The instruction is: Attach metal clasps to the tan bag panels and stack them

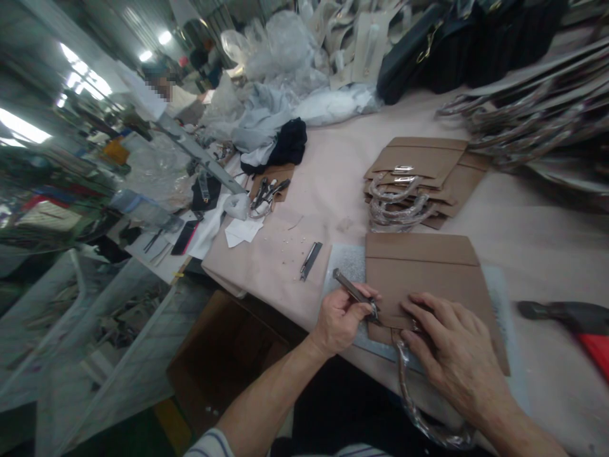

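My left hand [340, 320] is closed around a slim metal punch [351, 285], which tilts with its lower end at the edge of a brown leather bag panel [421, 266]. The panel lies on a pale board [342, 266] in front of me. Fingers spread, my right hand [451, 343] rests on the panel's near part, beside the base of a plastic-wrapped handle [406, 381]. That handle loops down over the table edge under my right wrist. What lies beneath the right fingertips is partly hidden.
At right lies a hammer [566, 312] with a red grip. Behind the panel sits a stack of brown bag panels [419, 162] with wrapped handles. A metal bar [311, 261], small loose bits and pliers-like tools [269, 193] lie leftward. Black bags [447, 57] stand at the back.
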`<state>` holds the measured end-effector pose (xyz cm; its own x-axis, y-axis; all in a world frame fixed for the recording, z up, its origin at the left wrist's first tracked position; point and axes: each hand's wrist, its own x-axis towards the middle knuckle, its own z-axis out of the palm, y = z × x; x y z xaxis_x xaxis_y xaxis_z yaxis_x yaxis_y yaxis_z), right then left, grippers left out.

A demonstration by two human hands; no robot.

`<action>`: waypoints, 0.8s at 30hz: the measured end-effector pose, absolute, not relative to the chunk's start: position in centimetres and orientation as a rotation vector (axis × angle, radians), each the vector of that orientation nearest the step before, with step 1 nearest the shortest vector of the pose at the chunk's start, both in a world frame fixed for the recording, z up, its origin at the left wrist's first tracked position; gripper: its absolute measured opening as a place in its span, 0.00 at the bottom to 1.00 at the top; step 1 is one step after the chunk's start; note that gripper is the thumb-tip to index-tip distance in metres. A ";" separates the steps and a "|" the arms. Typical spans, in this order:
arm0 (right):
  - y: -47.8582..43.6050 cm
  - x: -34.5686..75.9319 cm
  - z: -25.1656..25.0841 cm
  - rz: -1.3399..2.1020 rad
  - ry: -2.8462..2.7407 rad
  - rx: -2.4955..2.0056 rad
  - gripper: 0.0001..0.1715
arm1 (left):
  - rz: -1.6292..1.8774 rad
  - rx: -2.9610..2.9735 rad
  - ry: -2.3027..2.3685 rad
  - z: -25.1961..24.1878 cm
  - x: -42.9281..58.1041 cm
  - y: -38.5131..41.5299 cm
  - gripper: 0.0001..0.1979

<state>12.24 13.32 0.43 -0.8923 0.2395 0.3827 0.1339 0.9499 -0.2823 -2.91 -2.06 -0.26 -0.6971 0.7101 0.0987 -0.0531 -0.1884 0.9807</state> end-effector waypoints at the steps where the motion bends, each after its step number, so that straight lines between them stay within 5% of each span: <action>1: 13.3 12.2 0.4 0.351 -2.680 -0.270 0.18 | 1.944 0.749 1.547 -0.3 -2.9 -2.1 0.15; 24: 13.2 12.4 0.4 0.410 -2.683 -0.309 0.18 | 1.909 0.995 1.775 -0.2 -2.7 -1.6 0.11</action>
